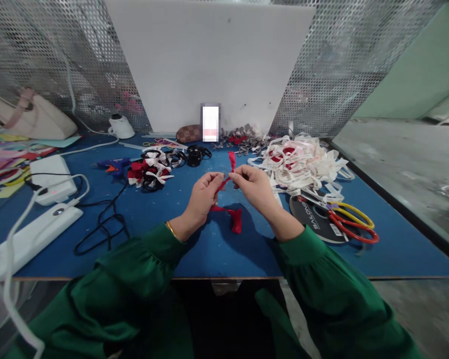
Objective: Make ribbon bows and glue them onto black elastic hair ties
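Observation:
A red ribbon [237, 222] is stretched between my two hands above the blue table. My left hand [204, 195] pinches it between thumb and fingertips, and one end hangs below that hand near the tabletop. From the right, my right hand [255, 185] pinches the same ribbon close to the left fingertips; a short end stands up above the fingers. Whether there is a knot or fold between the fingertips is hidden. To the left lies a cluster of red, white and black hair ties with bows [149, 170].
Red-and-yellow-handled scissors [353, 219] rest on a black ribbon spool [310, 219] at right, below a pile of white ribbons [303, 162]. A blue glue gun [114, 167] with a looping black cord, a white power strip [41, 239] and cables occupy the left side.

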Demonstrator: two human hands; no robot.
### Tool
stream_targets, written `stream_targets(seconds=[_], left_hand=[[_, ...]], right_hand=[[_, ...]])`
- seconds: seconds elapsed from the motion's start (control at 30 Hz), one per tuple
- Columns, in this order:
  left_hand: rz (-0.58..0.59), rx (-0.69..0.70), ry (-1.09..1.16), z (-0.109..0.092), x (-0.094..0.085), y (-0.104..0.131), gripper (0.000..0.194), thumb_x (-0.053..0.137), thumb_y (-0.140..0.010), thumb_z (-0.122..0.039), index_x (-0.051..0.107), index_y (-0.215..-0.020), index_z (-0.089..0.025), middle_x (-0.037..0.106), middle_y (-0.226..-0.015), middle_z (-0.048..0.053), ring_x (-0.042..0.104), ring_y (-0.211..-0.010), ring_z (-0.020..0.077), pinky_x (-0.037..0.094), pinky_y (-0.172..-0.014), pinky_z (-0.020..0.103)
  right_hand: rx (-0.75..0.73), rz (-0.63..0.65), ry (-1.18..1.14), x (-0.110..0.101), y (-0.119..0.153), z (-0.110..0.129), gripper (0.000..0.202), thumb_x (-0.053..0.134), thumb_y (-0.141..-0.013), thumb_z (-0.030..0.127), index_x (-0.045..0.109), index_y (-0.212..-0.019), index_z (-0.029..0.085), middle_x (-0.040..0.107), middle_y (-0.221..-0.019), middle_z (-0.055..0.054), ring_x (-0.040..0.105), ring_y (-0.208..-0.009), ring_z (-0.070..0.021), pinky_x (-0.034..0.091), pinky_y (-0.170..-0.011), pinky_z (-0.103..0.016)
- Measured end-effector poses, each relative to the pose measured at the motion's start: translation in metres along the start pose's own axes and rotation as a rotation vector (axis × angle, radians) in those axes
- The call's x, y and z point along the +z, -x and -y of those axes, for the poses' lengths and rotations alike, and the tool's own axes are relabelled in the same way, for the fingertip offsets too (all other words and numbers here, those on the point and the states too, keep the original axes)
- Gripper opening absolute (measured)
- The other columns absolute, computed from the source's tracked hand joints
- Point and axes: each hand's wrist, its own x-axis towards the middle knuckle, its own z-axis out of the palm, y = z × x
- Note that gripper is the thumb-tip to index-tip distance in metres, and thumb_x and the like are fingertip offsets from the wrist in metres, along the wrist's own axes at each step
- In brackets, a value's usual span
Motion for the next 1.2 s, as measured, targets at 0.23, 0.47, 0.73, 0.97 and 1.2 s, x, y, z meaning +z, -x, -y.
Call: stream_targets(seconds=[0.23, 0.47, 0.73, 0.97, 1.2], left_hand=[[-0.006, 0.126, -0.13, -0.001, 0.001, 0.002, 0.018, 0.072, -0.077, -0.032, 0.071, -0.084, -0.015, 0.069, -0.071, 0.002, 0.058, -0.06, 0.0107, 0.047, -0.06, 0.024], [-0.023, -0.017, 0.025, -0.003, -0.001, 0.002, 0.024, 0.079, -0.072, -0.036, 0.07, -0.082, -0.016, 0.066, -0.067, -0.001, 0.051, -0.05, 0.0066, 0.037, -0.049, 0.02], [-0.02, -0.005, 0.027, -0.005, 0.001, 0.004, 0.024, 0.078, -0.069, -0.032, 0.072, -0.085, -0.015, 0.065, -0.066, -0.001, 0.051, -0.051, 0.0071, 0.038, -0.05, 0.021], [0.011, 0.01, -0.067, -0.004, 0.0, 0.004, 0.02, 0.073, -0.073, -0.033, 0.071, -0.08, -0.014, 0.06, -0.06, -0.002, 0.048, -0.049, 0.0074, 0.035, -0.048, 0.021], [0.02, 0.111, -0.162, -0.001, 0.001, 0.004, 0.008, 0.064, -0.075, -0.022, 0.066, -0.07, -0.015, 0.057, -0.057, -0.002, 0.047, -0.05, 0.0082, 0.038, -0.051, 0.021]], right_hand=[[-0.012, 0.011, 0.048, 0.0, 0.001, 0.004, 0.028, 0.059, -0.089, 0.035, 0.06, -0.066, 0.02, 0.054, -0.057, 0.003, 0.046, -0.057, -0.012, 0.033, -0.057, -0.028], [-0.079, -0.146, 0.041, -0.009, -0.001, 0.004, 0.016, 0.063, -0.086, 0.029, 0.063, -0.073, 0.02, 0.058, -0.061, 0.003, 0.053, -0.059, -0.013, 0.039, -0.06, -0.027], [-0.28, -0.027, 0.331, -0.006, 0.008, 0.004, 0.01, 0.063, -0.09, 0.022, 0.072, -0.085, 0.022, 0.068, -0.082, -0.003, 0.06, -0.076, -0.017, 0.042, -0.07, -0.029], [-0.38, -0.008, 0.585, -0.002, 0.011, 0.004, 0.021, 0.054, -0.095, 0.022, 0.073, -0.088, 0.02, 0.069, -0.085, -0.006, 0.06, -0.074, -0.0178, 0.039, -0.069, -0.03], [-0.438, 0.055, 0.679, -0.001, 0.012, 0.005, 0.024, 0.053, -0.092, 0.016, 0.072, -0.078, 0.018, 0.066, -0.075, -0.005, 0.057, -0.07, -0.0172, 0.037, -0.071, -0.031]])
